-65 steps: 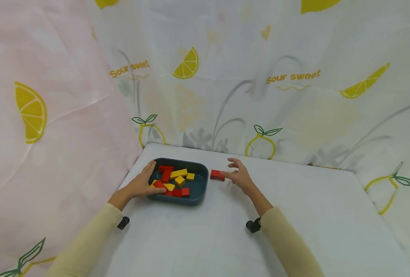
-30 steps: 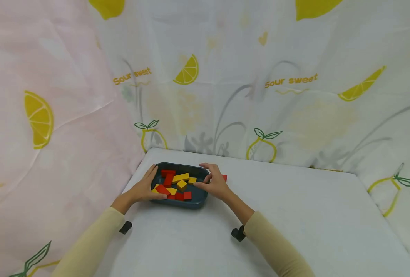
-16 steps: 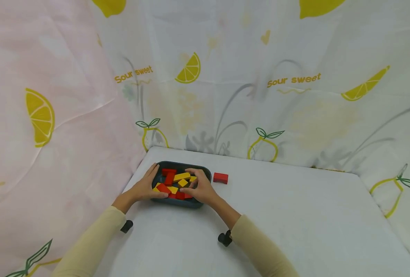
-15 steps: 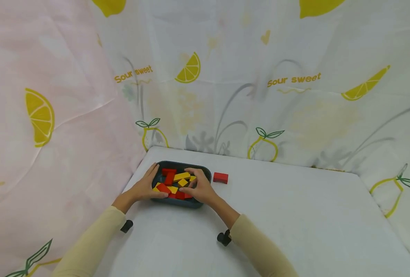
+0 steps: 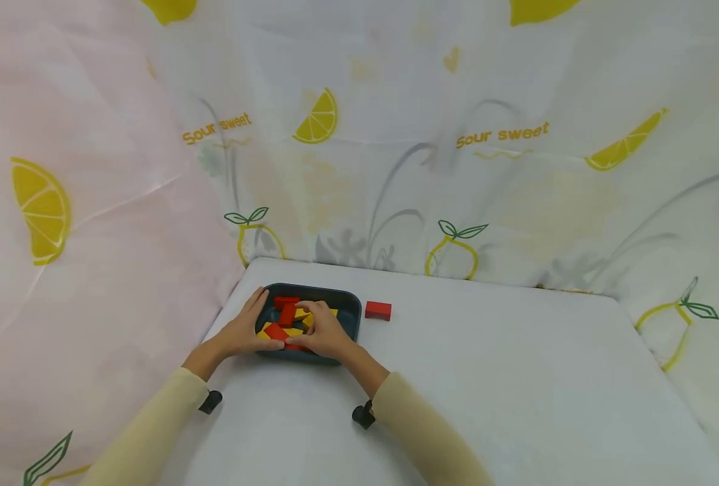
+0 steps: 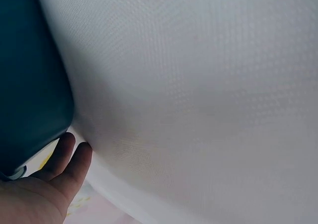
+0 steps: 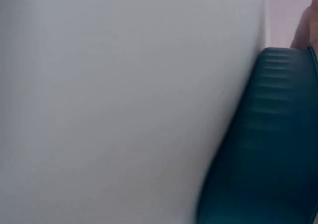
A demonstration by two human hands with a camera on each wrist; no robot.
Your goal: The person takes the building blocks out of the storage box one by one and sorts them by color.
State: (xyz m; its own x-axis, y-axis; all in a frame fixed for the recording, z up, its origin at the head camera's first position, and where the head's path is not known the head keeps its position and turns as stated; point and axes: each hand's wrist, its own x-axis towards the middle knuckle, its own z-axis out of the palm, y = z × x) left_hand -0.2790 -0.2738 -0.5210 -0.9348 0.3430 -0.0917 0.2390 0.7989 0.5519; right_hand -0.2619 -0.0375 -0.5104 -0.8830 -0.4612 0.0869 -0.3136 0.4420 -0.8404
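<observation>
A dark blue-green plastic tray [image 5: 350, 327] holds several red and yellow blocks. My left hand [image 5: 237, 336] grips the tray's left end, with fingers along its outer side and thumb lying over the front rim. In the left wrist view, this hand's fingers [image 6: 72, 172] bend along the tray wall [image 6: 30, 75]. Over the tray, my right hand [image 5: 329, 336] reaches among the blocks with index finger and thumb spread apart, covering some of them. The thumbs of both hands come close together beside a slanted red block [image 5: 276, 332]. Nothing shows held in the right hand.
Just right of the tray, a single red block [image 5: 378, 310] lies on the white tabletop [image 5: 487, 378]. Lemon-patterned cloth [image 5: 395, 182] stands behind the table, and pinkish cloth rises at the left. A black wrist camera [image 5: 364, 414] hangs under the right sleeve.
My right hand has moved left, from beside the lone red block, over the tray's right rim and deeper in among the blocks. The left hand stays at the tray's left end.
</observation>
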